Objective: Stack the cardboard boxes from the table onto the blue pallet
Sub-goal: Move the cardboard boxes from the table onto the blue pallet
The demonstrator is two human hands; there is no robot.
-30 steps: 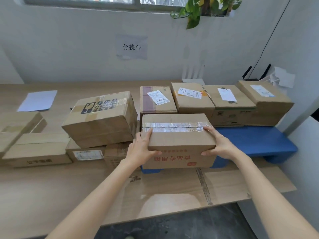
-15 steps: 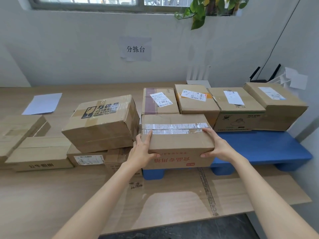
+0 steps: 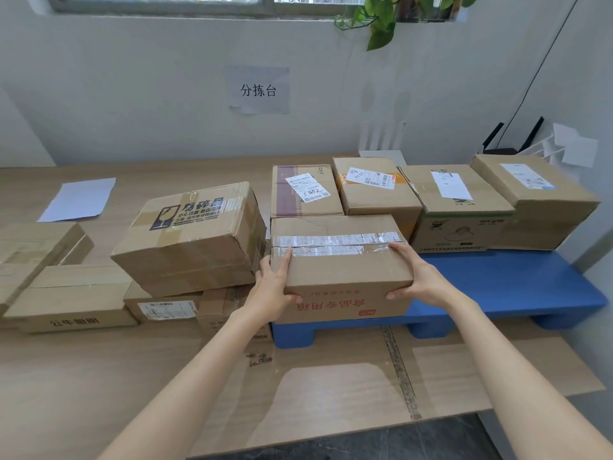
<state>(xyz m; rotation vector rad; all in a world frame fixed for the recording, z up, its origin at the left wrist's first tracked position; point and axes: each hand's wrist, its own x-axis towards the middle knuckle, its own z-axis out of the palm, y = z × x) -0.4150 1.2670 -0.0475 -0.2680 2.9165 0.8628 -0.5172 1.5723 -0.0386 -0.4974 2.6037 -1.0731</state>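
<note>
Left hand (image 3: 270,287): clasped on the left end of the taped box (image 3: 338,270), thumb up on the top edge, fingers curled onto the near face.
Right hand (image 3: 421,280): gripping the right end the same way, thumb near the tape strip, fingertips on the near face.
Taped box: upright on the near left corner of the blue pallet (image 3: 514,283), red print on the near face upside down, far side close against the back row (image 3: 374,187).
Change: very little over the last second. Same grip at both ends and the same place beside its neighbours, though more of the pallet's blue near edge now shows beneath the box.
Meaning: probably set down and only being squared up; impossible to tell whether the full weight is resting yet. Likely one more box placed, with letting go the next step.
Back row: four labelled boxes side by side along the far edge of the pallet.
Free space: bare blue top to the right of the taped box, room for more in the near row.
Left of pallet: big box (image 3: 192,234) with a fragile mark, tilted on top of lower boxes, just beside the left hand.
Far left: flat boxes (image 3: 73,297) waiting on the table (image 3: 99,376).
Beyond: paper sheet (image 3: 79,199) lying on the table.
Risk: tilted big box close enough to be nudged as the left hand pulls away.
</note>
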